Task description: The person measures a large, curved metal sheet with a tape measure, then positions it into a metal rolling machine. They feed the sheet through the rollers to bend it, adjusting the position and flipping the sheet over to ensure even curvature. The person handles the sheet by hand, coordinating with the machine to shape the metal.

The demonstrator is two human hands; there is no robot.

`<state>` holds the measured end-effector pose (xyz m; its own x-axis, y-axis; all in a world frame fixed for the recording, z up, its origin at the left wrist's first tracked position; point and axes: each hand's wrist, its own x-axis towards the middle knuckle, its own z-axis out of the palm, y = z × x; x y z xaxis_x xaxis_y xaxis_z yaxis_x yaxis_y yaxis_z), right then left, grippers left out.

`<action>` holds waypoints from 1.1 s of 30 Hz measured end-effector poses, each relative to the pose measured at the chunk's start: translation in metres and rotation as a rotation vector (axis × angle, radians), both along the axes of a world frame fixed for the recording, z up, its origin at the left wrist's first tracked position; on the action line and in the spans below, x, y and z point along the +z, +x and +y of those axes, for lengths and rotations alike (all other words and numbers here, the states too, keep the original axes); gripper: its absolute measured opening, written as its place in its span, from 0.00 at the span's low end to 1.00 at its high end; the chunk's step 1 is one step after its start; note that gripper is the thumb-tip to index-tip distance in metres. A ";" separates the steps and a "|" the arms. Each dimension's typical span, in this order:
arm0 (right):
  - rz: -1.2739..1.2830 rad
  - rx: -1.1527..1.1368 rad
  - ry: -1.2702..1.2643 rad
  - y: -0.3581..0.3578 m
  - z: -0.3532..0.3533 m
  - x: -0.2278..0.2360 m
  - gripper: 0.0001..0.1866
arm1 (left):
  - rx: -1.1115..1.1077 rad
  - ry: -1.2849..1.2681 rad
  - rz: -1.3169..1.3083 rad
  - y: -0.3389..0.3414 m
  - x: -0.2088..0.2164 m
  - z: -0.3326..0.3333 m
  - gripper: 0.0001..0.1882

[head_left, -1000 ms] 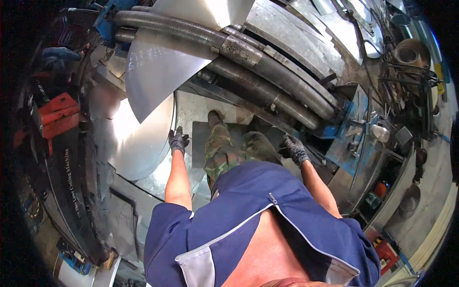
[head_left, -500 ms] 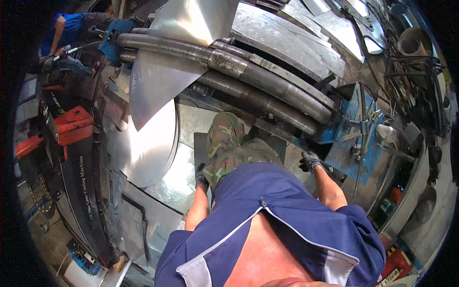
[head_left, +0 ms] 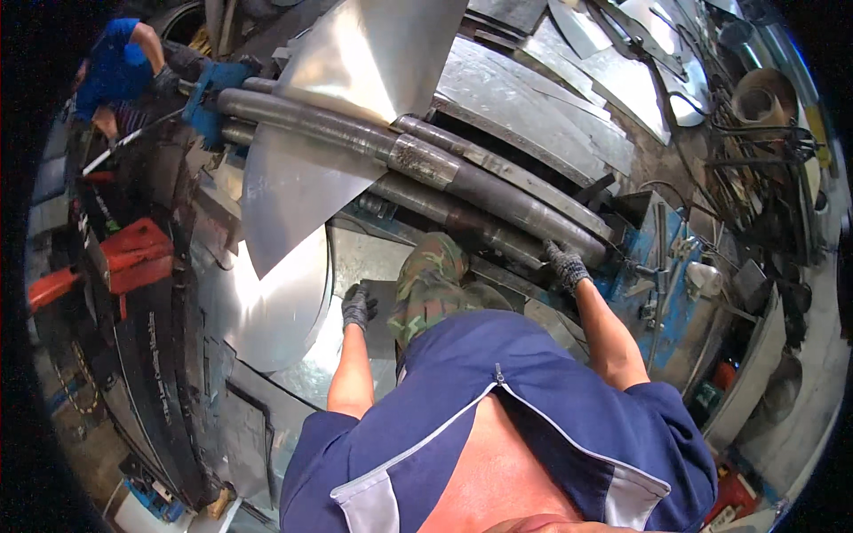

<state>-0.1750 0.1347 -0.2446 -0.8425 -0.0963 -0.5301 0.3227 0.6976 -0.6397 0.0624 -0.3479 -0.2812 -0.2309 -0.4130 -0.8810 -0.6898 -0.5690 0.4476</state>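
A shiny curved metal sheet (head_left: pixel 306 178) passes between the long steel rollers (head_left: pixel 520 200) of a rolling machine, its pointed lower end hanging on my side. My right hand (head_left: pixel 567 265), in a grey knit glove, lies at the right part of the lower roller, fingers reaching onto it and apart. Beside my left thigh is my gloved left hand (head_left: pixel 358 306), fingers loosely spread and holding nothing visible. Below it lies a large round-edged bright sheet (head_left: pixel 280 311).
A co-worker in blue (head_left: pixel 120 67) stands at the far left with a white-ended bar (head_left: pixel 133 142) near the machine's blue end frame (head_left: pixel 213 98). Flat sheets (head_left: pixel 524 102) are stacked behind the rollers. A red-and-black machine (head_left: pixel 138 258) stands left, scrap at right.
My right hand has moved forward and up to the roller. My left hand has come forward from beside my thigh. The co-worker at the far left has shifted and straightened up.
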 end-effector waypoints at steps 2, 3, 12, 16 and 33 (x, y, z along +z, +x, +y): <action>-0.275 -0.154 -0.059 -0.009 0.006 0.022 0.21 | 0.005 -0.014 0.024 -0.027 0.013 -0.012 0.28; -0.306 -0.202 -0.079 -0.014 0.004 0.040 0.21 | -0.007 -0.017 0.048 -0.040 0.022 -0.017 0.29; -0.061 0.192 0.144 -0.005 0.031 0.083 0.25 | -0.039 0.026 0.137 -0.098 0.073 -0.054 0.30; 0.182 0.533 0.549 0.021 0.039 0.054 0.20 | -0.086 0.010 0.106 -0.085 0.069 -0.059 0.28; 0.146 0.230 0.262 -0.021 0.034 0.057 0.20 | 0.014 0.087 0.023 -0.091 0.031 -0.034 0.21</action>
<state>-0.1962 0.1690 -0.1873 -0.8831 -0.1689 -0.4377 0.0571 0.8873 -0.4576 -0.0286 -0.3817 -0.2505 -0.2464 -0.3387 -0.9081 -0.6716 -0.6159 0.4119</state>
